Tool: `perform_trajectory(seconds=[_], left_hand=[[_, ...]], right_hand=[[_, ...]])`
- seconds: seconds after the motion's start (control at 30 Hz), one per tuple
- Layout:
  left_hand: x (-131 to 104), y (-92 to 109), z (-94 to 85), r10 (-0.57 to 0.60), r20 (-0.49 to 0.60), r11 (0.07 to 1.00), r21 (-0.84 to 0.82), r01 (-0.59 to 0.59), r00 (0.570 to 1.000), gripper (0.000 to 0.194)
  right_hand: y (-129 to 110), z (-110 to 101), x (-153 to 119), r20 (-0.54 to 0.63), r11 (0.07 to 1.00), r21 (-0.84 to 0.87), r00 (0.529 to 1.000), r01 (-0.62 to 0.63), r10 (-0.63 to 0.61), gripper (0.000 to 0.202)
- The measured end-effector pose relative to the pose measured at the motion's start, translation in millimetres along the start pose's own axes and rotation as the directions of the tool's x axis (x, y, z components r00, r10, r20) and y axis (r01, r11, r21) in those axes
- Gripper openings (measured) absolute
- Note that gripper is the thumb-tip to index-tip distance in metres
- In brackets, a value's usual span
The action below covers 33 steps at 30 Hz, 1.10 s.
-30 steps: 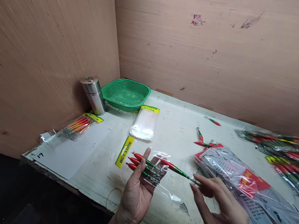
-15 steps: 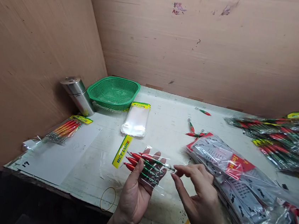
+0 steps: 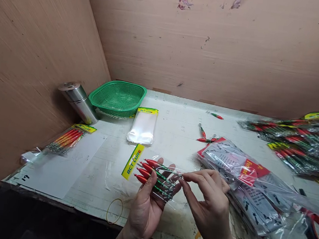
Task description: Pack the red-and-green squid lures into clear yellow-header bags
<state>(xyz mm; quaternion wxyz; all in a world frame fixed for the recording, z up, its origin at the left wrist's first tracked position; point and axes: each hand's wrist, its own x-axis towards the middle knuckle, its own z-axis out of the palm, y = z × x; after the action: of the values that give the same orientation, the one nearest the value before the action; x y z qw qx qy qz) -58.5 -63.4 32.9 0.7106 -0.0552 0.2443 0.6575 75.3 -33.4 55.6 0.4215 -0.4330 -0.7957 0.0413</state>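
Left hand gripped bag of lures near counter front edge, right hand pinched top lure by hooks, basket well apart.

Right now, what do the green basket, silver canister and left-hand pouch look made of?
Green basket: probably moulded plastic, satin; even mesh, one solid colour. Silver canister: likely bare metal, polished; bright reflections. Exact alloy: can't tell. Pouch: thin clear plastic film, glossy; red-and-green lures show through.
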Motion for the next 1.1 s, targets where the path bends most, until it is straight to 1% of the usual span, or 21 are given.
perform_trajectory(seconds=[0.07,0.1,0.2,0.27,0.33,0.4,0.47,0.5,0.53,0.57,0.6,0.63,0.67,0.7,0.73,0.77,0.83,0.9,1.0,1.03,1.1], left_hand=[[1,-2,0.7,0.005,0.003,1.0,-0.005,-0.005,1.0,0.048],[1,-2,1.0,0.011,0.003,1.0,-0.011,-0.011,1.0,0.049],[1,-2,0.7,0.03,-0.015,0.999,-0.018,-0.031,0.999,0.047],[3,2,-1.1,0.037,-0.031,0.999,-0.003,-0.037,0.999,0.043],[5,9,-4.3,0.056,-0.057,0.998,0.015,-0.055,0.997,0.039],[9,19,-8.5,0.092,-0.095,0.996,0.026,-0.09,0.991,0.036],[13,30,-13.4,0.121,-0.122,0.992,0.042,-0.116,0.985,0.035],[15,36,-15.9,0.129,-0.128,0.991,0.049,-0.123,0.983,0.035],[17,41,-18.5,0.133,-0.131,0.99,0.055,-0.127,0.982,0.035],[19,47,-21.2,0.135,-0.134,0.99,0.061,-0.128,0.982,0.035],[21,53,-23.8,0.136,-0.138,0.99,0.068,-0.127,0.981,0.035],[23,59,-26.4,0.139,-0.143,0.988,0.08,-0.128,0.98,0.034],[25,65,-28.9,0.143,-0.151,0.986,0.102,-0.128,0.978,0.033],[28,72,-31.2,0.148,-0.159,0.983,0.132,-0.127,0.976,0.031],[31,81,-33.2,0.156,-0.166,0.978,0.165,-0.128,0.974,0.028],[34,90,-34.8,0.166,-0.172,0.972,0.197,-0.131,0.971,0.025],[37,110,-36.6,0.188,-0.179,0.96,0.241,-0.142,0.966,0.02],[35,129,-37.7,0.201,-0.174,0.953,0.264,-0.151,0.964,0.019],[15,148,-43.9,0.188,-0.203,0.932,0.344,-0.109,0.961,0.023],[5,152,-49.1,0.191,-0.235,0.914,0.397,-0.086,0.953,0.026],[-15,159,-65.7,0.231,-0.281,0.841,0.539,-0.046,0.932,0.039]], right_hand=[[-1,2,0,-0.026,1.0,-0.001,1.0,0.004,-0.004,0.005],[-1,4,0,-0.016,1.0,0.012,1.0,0.011,-0.011,0.007],[0,4,-2,0.082,0.997,0.075,0.996,0.037,-0.043,0.017],[2,1,-3,0.117,0.993,0.1,0.991,0.057,-0.069,0.019],[6,-4,-6,0.083,0.993,0.096,0.994,0.069,-0.077,0.015],[11,-6,-9,0.035,0.996,0.086,0.999,0.028,-0.031,0.011],[15,-1,-8,0.041,0.987,0.121,0.994,-0.102,0.097,0.013],[16,6,-7,0.086,0.964,0.176,0.979,-0.198,0.185,0.02],[16,15,-4,0.165,0.918,0.253,0.948,-0.306,0.271,0.028],[16,26,1,0.278,0.843,0.333,0.899,-0.421,0.339,0.035],[14,39,6,0.415,0.745,0.396,0.828,-0.538,0.377,0.04],[12,53,13,0.548,0.643,0.423,0.745,-0.639,0.38,0.041],[9,68,20,0.654,0.559,0.421,0.666,-0.714,0.359,0.038],[6,82,27,0.724,0.505,0.402,0.603,-0.763,0.335,0.033],[3,96,34,0.763,0.479,0.382,0.562,-0.79,0.319,0.027],[-1,109,41,0.778,0.472,0.369,0.544,-0.801,0.315,0.023],[-8,131,52,0.775,0.482,0.367,0.548,-0.795,0.315,0.018],[-15,147,59,0.775,0.495,0.362,0.55,-0.79,0.311,0.017],[-23,162,65,0.772,0.52,0.34,0.548,-0.784,0.321,0.018],[-25,165,66,0.77,0.529,0.329,0.547,-0.782,0.329,0.018],[-26,168,67,0.765,0.551,0.305,0.545,-0.776,0.343,0.016]])
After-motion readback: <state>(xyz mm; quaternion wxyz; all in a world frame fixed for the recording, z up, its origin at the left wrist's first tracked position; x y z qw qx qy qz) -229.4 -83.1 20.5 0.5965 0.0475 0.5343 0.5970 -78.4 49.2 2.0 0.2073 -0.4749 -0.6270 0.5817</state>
